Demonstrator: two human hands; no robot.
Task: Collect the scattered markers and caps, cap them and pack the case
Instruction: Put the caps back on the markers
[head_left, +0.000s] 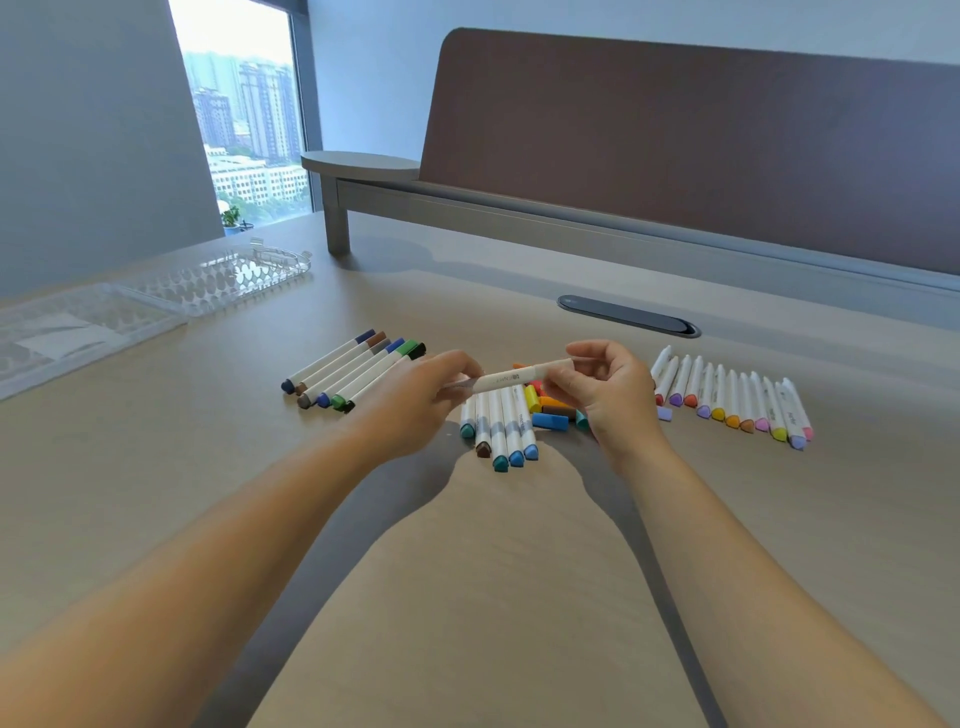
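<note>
Both hands hold one white marker (511, 375) level above the table. My left hand (418, 397) pinches its left end and my right hand (602, 387) pinches its right end. Under the held marker lie several uncapped white markers (498, 423) beside a heap of loose coloured caps (550, 408). A row of capped dark-coloured markers (353, 371) lies to the left. A long row of uncapped white markers (732, 397) lies to the right. The clear plastic case (218, 278) lies open at the far left.
The case's clear lid (67, 332) lies flat beside it at the left table edge. A dark oval cable port (628, 316) sits in the table behind the markers. A grey shelf rail and brown divider panel (675, 150) close off the back.
</note>
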